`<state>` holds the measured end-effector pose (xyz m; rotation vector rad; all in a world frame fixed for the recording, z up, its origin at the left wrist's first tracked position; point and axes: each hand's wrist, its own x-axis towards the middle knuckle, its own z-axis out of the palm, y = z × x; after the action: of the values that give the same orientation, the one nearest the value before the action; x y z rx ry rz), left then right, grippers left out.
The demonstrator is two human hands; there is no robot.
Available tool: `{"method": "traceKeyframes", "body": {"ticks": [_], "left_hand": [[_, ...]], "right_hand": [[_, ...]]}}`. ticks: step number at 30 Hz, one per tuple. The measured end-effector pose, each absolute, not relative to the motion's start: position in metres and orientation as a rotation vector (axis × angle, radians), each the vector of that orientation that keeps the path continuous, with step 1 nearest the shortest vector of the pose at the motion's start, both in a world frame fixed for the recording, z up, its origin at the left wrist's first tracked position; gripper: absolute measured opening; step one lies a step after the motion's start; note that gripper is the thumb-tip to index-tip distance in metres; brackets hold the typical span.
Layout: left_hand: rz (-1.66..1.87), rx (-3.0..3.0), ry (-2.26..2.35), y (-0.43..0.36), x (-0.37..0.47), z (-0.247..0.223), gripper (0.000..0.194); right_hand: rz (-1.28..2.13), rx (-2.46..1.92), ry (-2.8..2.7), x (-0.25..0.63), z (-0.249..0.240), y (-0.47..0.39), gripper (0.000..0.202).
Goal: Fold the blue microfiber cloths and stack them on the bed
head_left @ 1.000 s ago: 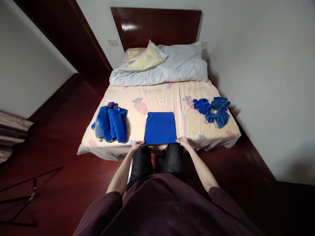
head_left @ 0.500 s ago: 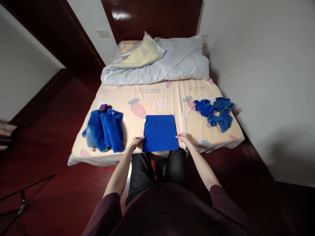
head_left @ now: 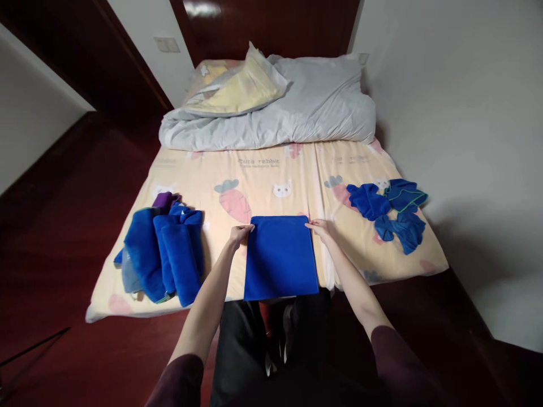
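Note:
A square blue towel (head_left: 280,259) lies flat at the near edge of the bed, its front edge reaching the mattress edge. My left hand (head_left: 241,234) is closed on its far left corner, where a small white tag shows. At the far right corner, the fingers of my right hand (head_left: 319,228) pinch the towel's side edge. Off to the left is a pile of folded and rolled blue towels (head_left: 181,251) with a purple piece (head_left: 162,200) behind. Crumpled blue cloths (head_left: 401,229), one with green edging, lie to the right.
The bed sheet (head_left: 271,169) is printed with carrots and rabbits. A rolled white quilt (head_left: 326,107) and a yellowish pillow (head_left: 250,87) lie by the dark headboard (head_left: 271,28). A wall (head_left: 466,141) rises on the right. A thin dark rod (head_left: 36,346) shows at lower left.
Both my hands have slid away from me along the towel's sides, from about mid-side to its far corners. The view has shifted closer to the bed. The piles at the sides lie unchanged.

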<state>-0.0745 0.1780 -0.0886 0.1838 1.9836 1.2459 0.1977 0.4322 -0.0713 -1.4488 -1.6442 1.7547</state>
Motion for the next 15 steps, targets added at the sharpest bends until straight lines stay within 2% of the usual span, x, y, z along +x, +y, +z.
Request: {"method": "traceKeyframes", "body": {"ticks": [8,15], "left_hand": [[1.257,0.238,2.215,0.196,-0.098,-0.095,0.02],[1.147,0.415,2.312,0.2,-0.105,-0.096,0.018]], "right_hand": [[1.68,-1.525,-1.584,0.17,-0.066,0.446,0.032],[1.589,-1.549,-1.612,0.168,-0.073,0.45,0.035]]}}
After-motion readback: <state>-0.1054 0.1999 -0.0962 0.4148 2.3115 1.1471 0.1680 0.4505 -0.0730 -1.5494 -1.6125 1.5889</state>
